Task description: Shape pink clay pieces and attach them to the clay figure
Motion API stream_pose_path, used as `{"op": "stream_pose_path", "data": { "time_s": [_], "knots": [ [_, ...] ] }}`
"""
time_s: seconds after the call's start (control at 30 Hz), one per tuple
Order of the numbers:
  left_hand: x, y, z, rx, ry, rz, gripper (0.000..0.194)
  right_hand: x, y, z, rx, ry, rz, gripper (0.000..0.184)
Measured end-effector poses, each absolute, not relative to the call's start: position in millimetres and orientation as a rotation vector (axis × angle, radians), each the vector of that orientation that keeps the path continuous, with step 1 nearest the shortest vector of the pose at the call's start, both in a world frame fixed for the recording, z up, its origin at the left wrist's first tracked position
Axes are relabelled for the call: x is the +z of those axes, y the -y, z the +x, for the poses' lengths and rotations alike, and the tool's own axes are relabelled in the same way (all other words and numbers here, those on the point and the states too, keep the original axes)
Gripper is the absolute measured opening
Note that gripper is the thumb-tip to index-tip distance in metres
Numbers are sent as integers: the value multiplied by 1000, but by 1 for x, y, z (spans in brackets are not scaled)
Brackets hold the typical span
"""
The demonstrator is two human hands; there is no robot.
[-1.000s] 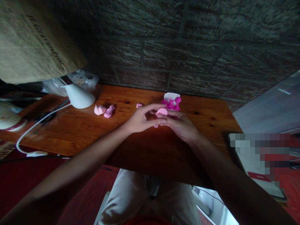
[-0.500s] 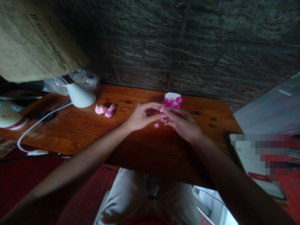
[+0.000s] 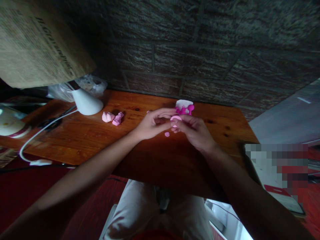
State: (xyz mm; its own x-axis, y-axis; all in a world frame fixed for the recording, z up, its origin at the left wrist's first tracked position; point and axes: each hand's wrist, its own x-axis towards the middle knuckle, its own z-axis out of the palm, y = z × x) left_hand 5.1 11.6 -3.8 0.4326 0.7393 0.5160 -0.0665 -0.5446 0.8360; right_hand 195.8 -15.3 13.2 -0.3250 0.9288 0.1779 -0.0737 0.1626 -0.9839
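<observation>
Pinching its edge, the right grip holds the pink disc beside the left hand.

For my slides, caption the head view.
Two hands work a pink disc above a wooden table.

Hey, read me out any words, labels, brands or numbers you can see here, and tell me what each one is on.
"H.GravurePrint", on the brown newsprint-patterned lampshade; its first character and ending are uncertain.
Smaller lines on the same lampshade: too small and blurred to read.
White mark on the red patch of the pale flat object at right: unreadable; part of that object is pixelated.
I can make out no numbers.
</observation>
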Motion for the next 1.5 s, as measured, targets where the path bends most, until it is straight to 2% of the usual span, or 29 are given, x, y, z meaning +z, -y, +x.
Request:
{"op": "stream_pose_path", "data": {
  "time_s": [0.1,0.27,0.63,0.83,1.13,1.3,1.5],
  "knots": [
    [-3,-13,6,1184,-598,1834,35,14,16,194,1382,1496,-852,33],
    [-3,-14,5,1164,-633,1742,39,13,13,195,1450,1428,-802,38],
    [-4,-14,4,1155,-705,1765,43,11,13,198,1272,1368,-945,32],
    [-3,-14,4,1162,-717,1731,39,15,13,198,1374,1393,-913,35],
    [0,-10,9,1096,-742,1549,52,9,12,198,972,1538,-1046,30],
    [8,-5,9,965,-770,1610,43,9,16,193,878,1527,-1024,25],
    [11,-3,9,853,-781,1723,45,9,16,193,933,1466,-996,21]
  ]
}}
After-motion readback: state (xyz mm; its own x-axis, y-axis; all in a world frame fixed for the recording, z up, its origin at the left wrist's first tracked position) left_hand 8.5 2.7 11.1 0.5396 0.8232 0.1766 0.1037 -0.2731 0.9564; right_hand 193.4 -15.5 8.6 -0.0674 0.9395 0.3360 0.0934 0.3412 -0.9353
